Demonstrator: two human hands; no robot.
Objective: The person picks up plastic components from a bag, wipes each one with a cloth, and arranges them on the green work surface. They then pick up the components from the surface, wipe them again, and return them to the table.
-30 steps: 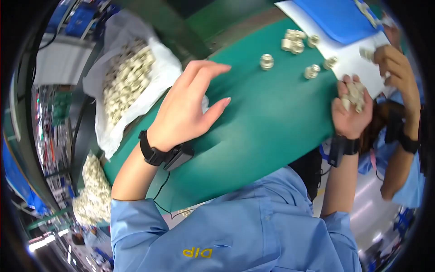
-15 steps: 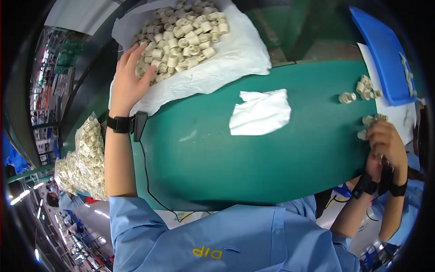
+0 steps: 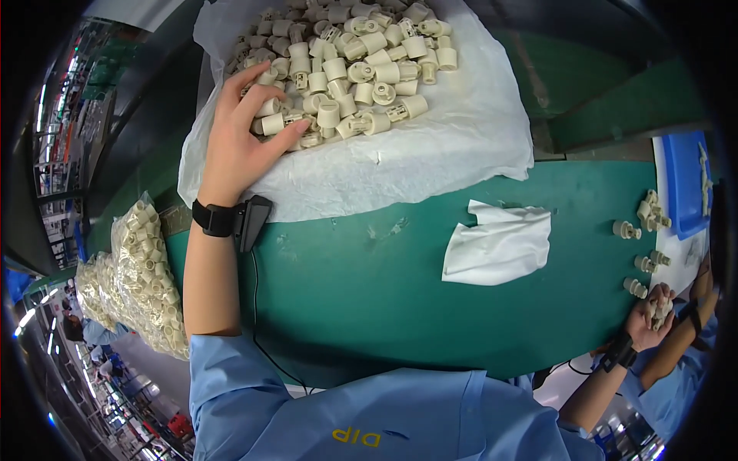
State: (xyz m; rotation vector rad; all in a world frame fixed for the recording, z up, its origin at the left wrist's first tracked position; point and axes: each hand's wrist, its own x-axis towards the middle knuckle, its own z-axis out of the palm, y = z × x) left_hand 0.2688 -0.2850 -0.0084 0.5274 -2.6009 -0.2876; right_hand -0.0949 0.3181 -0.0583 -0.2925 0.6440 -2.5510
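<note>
My left hand (image 3: 250,127) reaches over a heap of cream cylindrical plastic fittings (image 3: 330,69), fingers apart and bent, the thumb along the near edge of the heap. Its fingertips touch or nearly touch the pieces; none is lifted. The heap lies on a white sheet (image 3: 461,138) at the far left of the green table. At the far right, my right hand (image 3: 642,332) is turned palm up with a small bunch of cream plastic fittings (image 3: 659,311) in its curled fingers. Several loose cream fittings (image 3: 635,288) stand just beyond that hand.
A crumpled white cloth (image 3: 500,250) lies on the green table (image 3: 361,307). Clear bags of cream parts (image 3: 146,269) stand at the left. A blue tray (image 3: 686,192) sits at the right. A co-worker's forearm (image 3: 676,349) is beside my right arm. A cable (image 3: 257,307) hangs from my left wristband.
The view has shifted, with the heap now larger in it. My left hand has moved further in over the fittings. The co-worker's hand has drawn away from my right hand, baring the fittings there.
</note>
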